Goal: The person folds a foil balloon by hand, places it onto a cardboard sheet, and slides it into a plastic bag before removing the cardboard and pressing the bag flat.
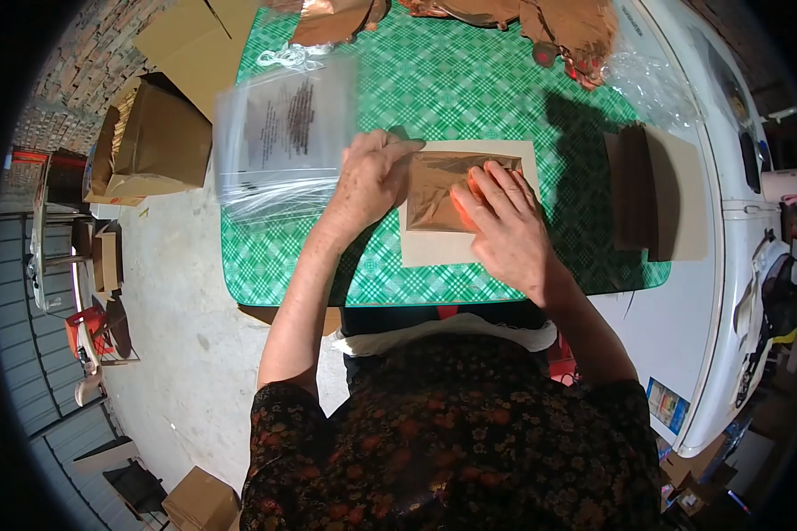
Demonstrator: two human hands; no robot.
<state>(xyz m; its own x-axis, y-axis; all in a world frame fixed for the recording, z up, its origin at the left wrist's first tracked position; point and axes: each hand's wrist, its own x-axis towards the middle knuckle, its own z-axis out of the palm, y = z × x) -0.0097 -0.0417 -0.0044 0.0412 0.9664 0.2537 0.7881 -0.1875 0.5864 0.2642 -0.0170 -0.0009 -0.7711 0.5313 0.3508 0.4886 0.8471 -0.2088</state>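
A shiny copper-coloured foil sheet (438, 190) lies on a beige board (434, 250) near the table's front edge. At the foil's upper left corner is my left hand (372, 177), its fingers closed and pinched together over the edge. My right hand (515, 217) presses flat-fingered on the right half of the foil, curled over a bright orange pad-like thing (460, 209) that shows beside and between the fingers. Most of that orange thing is hidden. Left of my left hand sits a stack of clear plastic bags (274, 133) with printed text.
The table has a green checked cover (416, 80). Crumpled copper foil (469, 11) and clear plastic (651, 84) lie along its far side. A brown board (677, 195) rests at the right edge, by a white vehicle (726, 265). Cardboard boxes (164, 137) stand at left.
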